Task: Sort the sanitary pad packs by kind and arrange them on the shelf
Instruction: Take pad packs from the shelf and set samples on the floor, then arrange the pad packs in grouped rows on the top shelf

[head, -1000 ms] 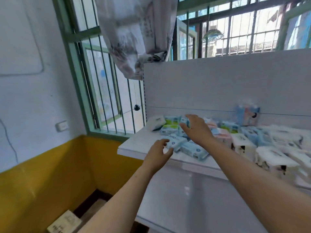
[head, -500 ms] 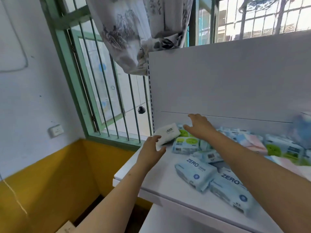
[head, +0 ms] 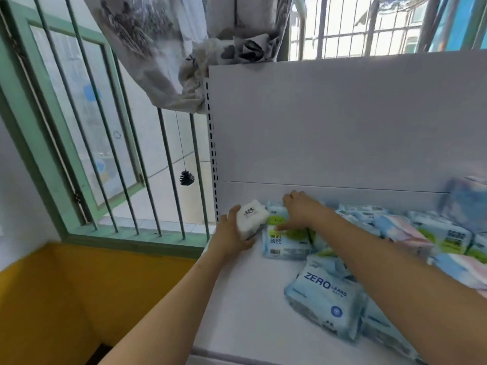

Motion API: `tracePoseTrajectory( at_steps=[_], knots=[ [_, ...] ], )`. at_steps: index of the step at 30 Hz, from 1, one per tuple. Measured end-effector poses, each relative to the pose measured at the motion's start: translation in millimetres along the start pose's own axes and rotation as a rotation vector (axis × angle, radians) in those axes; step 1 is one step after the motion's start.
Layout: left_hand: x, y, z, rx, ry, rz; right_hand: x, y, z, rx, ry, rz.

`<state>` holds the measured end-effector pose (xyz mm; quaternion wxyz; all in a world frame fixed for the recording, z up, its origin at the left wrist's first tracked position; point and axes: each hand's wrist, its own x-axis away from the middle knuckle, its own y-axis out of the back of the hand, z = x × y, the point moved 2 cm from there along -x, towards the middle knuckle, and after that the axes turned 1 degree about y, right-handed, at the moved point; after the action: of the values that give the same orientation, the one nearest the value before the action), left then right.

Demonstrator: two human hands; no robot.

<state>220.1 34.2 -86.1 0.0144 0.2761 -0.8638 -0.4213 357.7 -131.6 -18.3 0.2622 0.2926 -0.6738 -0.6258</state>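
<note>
Glossy plastic packs (head: 325,302); smooth matt white shelf (head: 245,306); printed cloth curtain (head: 158,46).

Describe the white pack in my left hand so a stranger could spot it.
Find the white shelf and go to its back left corner. The left hand grips a white pack there. It is plain white with small dark print, while neighbouring packs are blue and green.

"ZERO LEANS" on front light-blue pack (head: 325,299); other packs' print unreadable, too small/blurred.

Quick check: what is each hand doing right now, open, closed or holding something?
Left hand: grips the white pack at the shelf's left end.
Right hand: open, fingers resting on the green-and-blue pack.
</note>
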Motion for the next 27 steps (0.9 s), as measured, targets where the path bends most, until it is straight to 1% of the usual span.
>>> tracePoseTrajectory(
  at_steps=[3, 6, 8, 9, 12, 15, 20, 24, 27],
  knots=[
    [-16.1, 2.9, 12.5, 0.176, -0.013, -0.006, -5.9, -6.4, -4.3, 0.053, -0.036, -0.085],
    [-25.4, 7.3, 18.9, 0.270, -0.031, 0.006, -2.1, -9.9, -2.9, 0.104, -0.037, -0.188],
    [-29.0, 11.9, 23.4, 0.360, -0.018, -0.005, 3.0, -3.1, -1.6, 0.065, -0.065, -0.238],
    [-30.4, 16.1, 24.7, 0.433, -0.003, -0.025, 7.4, 4.4, -2.0, -0.024, -0.084, -0.260],
    [-33.8, 35.0, 16.8, 0.720, 0.042, -0.098, 27.1, 38.4, -7.3, -0.426, -0.094, -0.359],
    [-40.6, 51.6, -15.5, 0.883, 0.015, -0.072, 56.0, 73.7, -19.0, -0.605, -0.127, -0.515],
    [-38.0, 45.4, -91.0, 1.091, -0.096, 0.094, 118.4, 85.2, -46.6, -0.992, -0.347, -0.736],
    [-22.8, 19.5, -150.4, 1.096, -0.186, 0.224, 169.4, 80.5, -76.5, -1.401, -0.442, -0.948],
    [2.1, -7.4, -194.3, 1.102, -0.293, 0.338, 220.5, 78.0, -100.1, -1.571, -0.468, -1.060]
  ],
)
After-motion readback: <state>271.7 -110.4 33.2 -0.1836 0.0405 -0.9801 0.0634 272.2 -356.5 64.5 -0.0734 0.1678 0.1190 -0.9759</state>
